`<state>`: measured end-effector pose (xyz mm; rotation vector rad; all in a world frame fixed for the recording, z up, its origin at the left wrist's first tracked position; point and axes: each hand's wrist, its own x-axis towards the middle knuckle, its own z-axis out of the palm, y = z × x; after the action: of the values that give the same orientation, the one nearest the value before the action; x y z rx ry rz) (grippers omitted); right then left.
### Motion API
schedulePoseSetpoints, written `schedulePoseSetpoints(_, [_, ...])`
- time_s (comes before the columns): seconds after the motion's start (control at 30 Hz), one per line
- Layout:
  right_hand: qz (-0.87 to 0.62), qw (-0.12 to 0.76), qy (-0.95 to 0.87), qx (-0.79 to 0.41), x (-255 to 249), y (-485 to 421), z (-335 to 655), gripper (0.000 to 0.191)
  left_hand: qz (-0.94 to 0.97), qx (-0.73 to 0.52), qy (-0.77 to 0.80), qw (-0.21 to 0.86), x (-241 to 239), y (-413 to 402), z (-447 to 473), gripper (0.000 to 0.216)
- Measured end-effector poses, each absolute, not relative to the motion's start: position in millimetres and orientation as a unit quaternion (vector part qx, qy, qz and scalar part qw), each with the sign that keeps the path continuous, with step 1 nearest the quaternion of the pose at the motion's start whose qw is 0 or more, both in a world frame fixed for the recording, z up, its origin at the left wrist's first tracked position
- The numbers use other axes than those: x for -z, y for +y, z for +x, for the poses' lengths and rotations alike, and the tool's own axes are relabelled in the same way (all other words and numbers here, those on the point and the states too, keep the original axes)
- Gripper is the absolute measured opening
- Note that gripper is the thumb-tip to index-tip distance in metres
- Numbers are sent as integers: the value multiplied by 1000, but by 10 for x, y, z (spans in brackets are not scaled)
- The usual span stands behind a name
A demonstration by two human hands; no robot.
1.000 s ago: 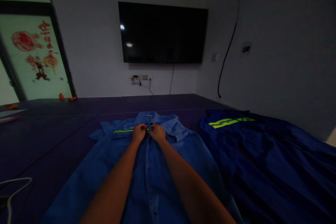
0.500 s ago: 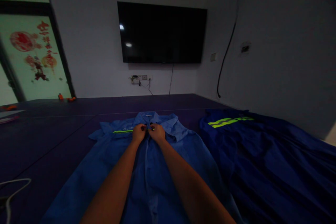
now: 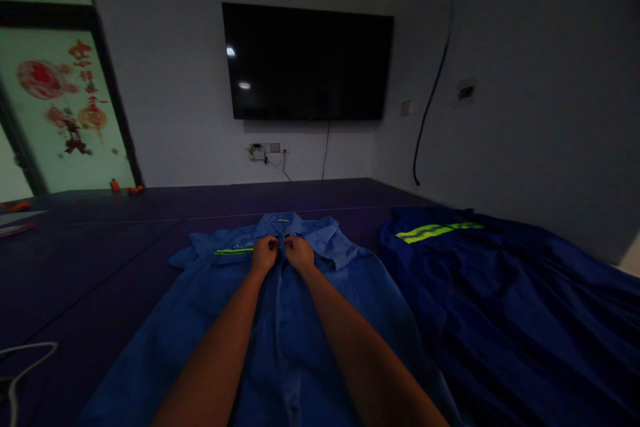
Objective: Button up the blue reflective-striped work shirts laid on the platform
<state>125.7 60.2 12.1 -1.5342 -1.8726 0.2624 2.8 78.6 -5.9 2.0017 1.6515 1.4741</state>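
Observation:
A blue short-sleeved work shirt (image 3: 350, 300) lies spread front up before me, its collar at the far end. A thin yellow-green stripe runs across its chest on the left. My left hand (image 3: 265, 255) pinches the front placket just below the collar. Close beside it, my right hand (image 3: 299, 253) is closed on the other side of the same opening. The fingertips nearly meet, and they hide the fabric or button between them.
A darker blue garment (image 3: 500, 300) with a bright reflective band lies at the right on the purple surface (image 3: 125, 260). A white cable (image 3: 35, 363) curls at the lower left. Small orange items (image 3: 135, 190) sit by the glass door. A television (image 3: 310, 63) hangs on the far wall.
Both hands stay at the shirt's upper placket, with only slight finger movement. Less of the yellow-green stripe shows between the fingers now. The garments have not moved.

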Motion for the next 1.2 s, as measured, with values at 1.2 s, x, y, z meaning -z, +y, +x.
schedulePoseSetpoints(1.2, [-594, 321, -732, -88, -122, 604, 1250, 21, 661, -492, 559, 96, 32, 763, 31, 20])
